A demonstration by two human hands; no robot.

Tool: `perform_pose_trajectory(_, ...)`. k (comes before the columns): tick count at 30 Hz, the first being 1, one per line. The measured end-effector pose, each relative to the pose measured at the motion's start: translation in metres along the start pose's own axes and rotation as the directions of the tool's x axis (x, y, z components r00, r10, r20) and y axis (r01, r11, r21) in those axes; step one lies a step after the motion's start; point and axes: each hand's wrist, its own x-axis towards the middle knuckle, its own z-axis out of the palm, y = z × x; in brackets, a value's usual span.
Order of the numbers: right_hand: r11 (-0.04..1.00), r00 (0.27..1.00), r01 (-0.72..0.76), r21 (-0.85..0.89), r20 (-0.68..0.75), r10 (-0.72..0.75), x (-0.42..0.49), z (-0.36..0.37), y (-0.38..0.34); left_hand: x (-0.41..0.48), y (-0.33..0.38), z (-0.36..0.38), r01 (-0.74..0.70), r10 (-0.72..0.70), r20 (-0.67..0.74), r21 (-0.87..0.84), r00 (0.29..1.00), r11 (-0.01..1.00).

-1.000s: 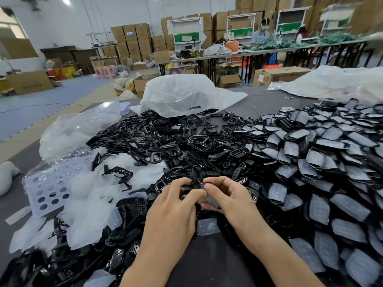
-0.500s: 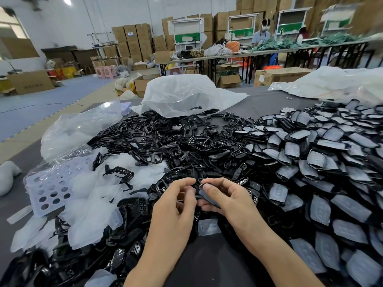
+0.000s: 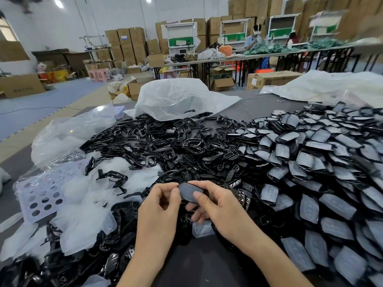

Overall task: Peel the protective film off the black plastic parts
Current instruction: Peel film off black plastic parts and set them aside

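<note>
Lifted and turned face-up, the filmed black part sat pinched between my left hand and right hand; a filmed heap remained.

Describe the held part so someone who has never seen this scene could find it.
Find the grey table heaped with black plastic pieces. At its near edge the left hand and right hand meet. The black part pinched between them is the only one off the heaps.

- White wall at the back, with bright ceiling lights above.
- Stacked cardboard boxes line the far wall.
- A long desk on black legs crosses the room.
- Blue floor at left, with pink stools on it.
- A bright window at far left.
</note>
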Motion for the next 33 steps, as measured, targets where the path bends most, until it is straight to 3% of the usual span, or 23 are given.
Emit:
perform_pose_trajectory(4, 0.996, 1.000, 0.018, -0.090, -0.017, -0.019, -0.001, -0.001, -0.001, -0.001, 0.000, 0.001, 0.020, -0.020, 0.002, -0.051, 1.000, 0.999)
perform_pose_trajectory(7, 0.996, 0.976, 0.066, -0.062, -0.204, -0.078, 0.006, -0.024, -0.017, -0.003, -0.001, 0.001, 0.000, 0.001, 0.013, -0.058, 1.000, 0.998)
perform_pose_trajectory(9, 0.989, 0.896, 0.144, 0.018, -0.427, -0.123, 0.017, -0.060, -0.037, -0.005, -0.001, 0.000, -0.015, 0.016, 0.033, -0.037, 0.999, 0.999)
perform_pose_trajectory(12, 0.960, 0.668, 0.269, 0.073, -0.732, -0.132, 0.033, -0.123, -0.071, -0.008, 0.000, 0.001, -0.049, 0.048, 0.051, 0.016, 0.998, 0.999)
perform_pose_trajectory(14, 0.951, 0.556, 0.276, 0.140, -0.830, -0.040, 0.038, -0.149, -0.079, -0.011, 0.000, 0.000, -0.089, 0.082, 0.079, 0.083, 0.993, 0.993)
perform_pose_trajectory(16, 0.969, 0.534, 0.189, 0.161, -0.845, 0.036, 0.036, -0.156, -0.077, -0.014, -0.001, 0.000, -0.139, 0.118, 0.128, 0.169, 0.985, 0.976)
perform_pose_trajectory(18, 0.990, 0.589, 0.103, 0.099, -0.808, 0.019, 0.031, -0.145, -0.071, -0.016, -0.002, 0.000, -0.202, 0.157, 0.180, 0.265, 0.971, 0.943)
perform_pose_trajectory(22, 0.988, 0.789, 0.024, -0.154, -0.603, -0.113, 0.021, -0.081, -0.049, -0.018, -0.007, 0.003, -0.338, 0.273, 0.201, 0.483, 0.941, 0.808)
perform_pose_trajectory(26, 0.867, 0.944, -0.018, -0.497, -0.293, -0.149, 0.024, -0.009, -0.024, -0.012, -0.009, -0.003, -0.287, 0.280, 0.116, 0.638, 0.953, 0.715)
perform_pose_trajectory(30, 0.705, 0.982, -0.046, -0.708, -0.162, -0.100, 0.050, 0.022, -0.009, -0.002, -0.014, -0.015, -0.131, 0.204, -0.018, 0.709, 0.979, 0.693)
perform_pose_trajectory(33, 0.489, 0.988, -0.119, -0.864, -0.152, -0.027, 0.066, 0.031, -0.002, 0.006, -0.018, -0.021, -0.043, 0.164, -0.101, 0.714, 0.981, 0.698)
